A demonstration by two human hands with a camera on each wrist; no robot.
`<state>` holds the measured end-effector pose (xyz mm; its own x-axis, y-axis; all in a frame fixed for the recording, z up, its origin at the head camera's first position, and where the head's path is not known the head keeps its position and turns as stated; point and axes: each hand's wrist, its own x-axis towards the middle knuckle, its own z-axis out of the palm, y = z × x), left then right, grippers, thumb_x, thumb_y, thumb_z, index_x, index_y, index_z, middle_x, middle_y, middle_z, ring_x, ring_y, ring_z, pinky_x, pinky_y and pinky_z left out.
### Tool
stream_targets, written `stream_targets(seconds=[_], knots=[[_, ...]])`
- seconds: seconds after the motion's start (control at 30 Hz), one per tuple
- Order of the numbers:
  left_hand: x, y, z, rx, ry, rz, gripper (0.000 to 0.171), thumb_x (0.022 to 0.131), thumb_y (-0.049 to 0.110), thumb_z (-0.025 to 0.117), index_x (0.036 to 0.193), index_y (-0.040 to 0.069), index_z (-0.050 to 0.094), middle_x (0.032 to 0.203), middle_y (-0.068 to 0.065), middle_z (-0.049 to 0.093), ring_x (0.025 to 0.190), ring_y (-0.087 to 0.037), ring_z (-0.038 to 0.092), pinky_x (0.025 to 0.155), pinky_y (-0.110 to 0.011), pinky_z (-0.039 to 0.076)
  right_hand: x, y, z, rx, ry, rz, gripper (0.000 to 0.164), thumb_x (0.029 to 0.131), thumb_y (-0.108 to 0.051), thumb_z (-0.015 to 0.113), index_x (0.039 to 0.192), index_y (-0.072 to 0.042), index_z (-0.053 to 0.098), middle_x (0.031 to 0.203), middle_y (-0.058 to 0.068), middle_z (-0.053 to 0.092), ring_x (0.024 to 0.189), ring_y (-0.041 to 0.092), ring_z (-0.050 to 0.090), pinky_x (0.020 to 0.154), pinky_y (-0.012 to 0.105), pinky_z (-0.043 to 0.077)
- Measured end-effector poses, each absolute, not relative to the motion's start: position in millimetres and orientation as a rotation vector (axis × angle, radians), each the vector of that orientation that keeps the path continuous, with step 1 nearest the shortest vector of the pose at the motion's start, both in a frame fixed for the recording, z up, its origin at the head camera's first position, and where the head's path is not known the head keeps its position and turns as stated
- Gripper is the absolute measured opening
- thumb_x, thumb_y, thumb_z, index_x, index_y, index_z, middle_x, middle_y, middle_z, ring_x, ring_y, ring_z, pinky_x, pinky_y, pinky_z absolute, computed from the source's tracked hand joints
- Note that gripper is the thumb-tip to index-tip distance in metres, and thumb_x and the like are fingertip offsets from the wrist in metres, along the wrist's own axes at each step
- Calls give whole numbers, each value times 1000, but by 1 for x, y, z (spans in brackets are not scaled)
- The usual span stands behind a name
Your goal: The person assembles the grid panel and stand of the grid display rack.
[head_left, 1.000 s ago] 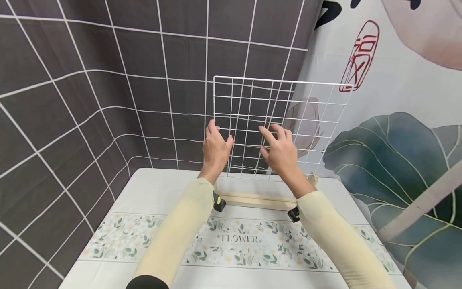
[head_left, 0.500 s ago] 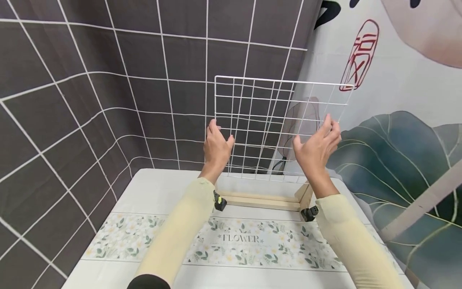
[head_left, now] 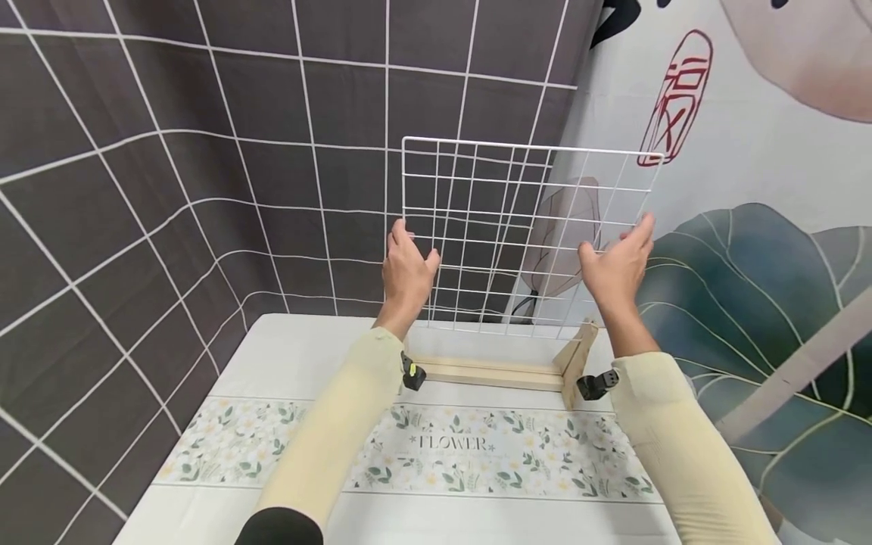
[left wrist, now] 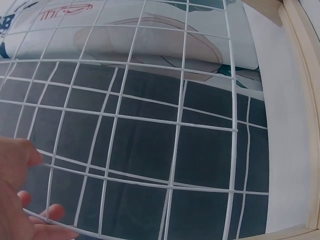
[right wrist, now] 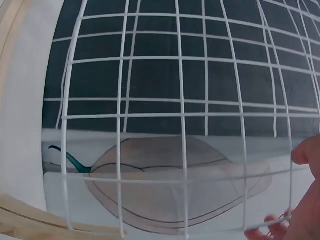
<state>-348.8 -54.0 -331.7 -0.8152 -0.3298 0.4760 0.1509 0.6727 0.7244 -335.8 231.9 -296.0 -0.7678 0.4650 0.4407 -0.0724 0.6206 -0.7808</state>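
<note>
A white wire grid panel point(head_left: 531, 146) stands up between my two hands, above a pale wooden base point(head_left: 490, 372). My left hand point(head_left: 409, 269) holds its left edge, thumb in front and fingers around the outer wire, as the left wrist view shows beside the grid wires point(left wrist: 233, 150). At the opposite edge, my right hand point(head_left: 616, 269) grips the side wire, with the thumb inward; its fingertips curl by the edge in the right wrist view. The panel's lower edge overlaps the area just behind the base, whose right upright point(head_left: 577, 367) shows while the left one is mostly hidden by my arm.
The base rests on a white table point(head_left: 306, 348) with a floral printed band point(head_left: 232, 443). A dark grid-patterned curtain point(head_left: 272, 174) hangs behind and to the left. On the right hangs a white cloth with large painted leaves point(head_left: 742, 303).
My right hand has moved right, from in front of the panel's middle to its right edge, and taken hold there. The left hand keeps its place on the left edge.
</note>
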Motion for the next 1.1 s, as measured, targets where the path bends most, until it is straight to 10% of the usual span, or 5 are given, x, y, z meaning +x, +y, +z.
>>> stream_targets(seconds=[0.2,1.1], knots=[[-351,-57,-333,116,-2286,-1063,75,89,23,76,149,7,36,132,-9,61,106,-36,69,89,-47,57,-338,239,-296,-284,-2240,1077,80,94,-29,64,160,-18,20,130,19,55,119,41,52,99,55,40],[-349,-59,-341,57,-2316,-1076,74,89,22,77,149,6,36,132,-10,62,98,-36,71,86,-45,58,-335,248,-309,-328,-2285,1106,82,94,-37,65,161,-28,18,123,10,55,109,29,52,80,34,42]])
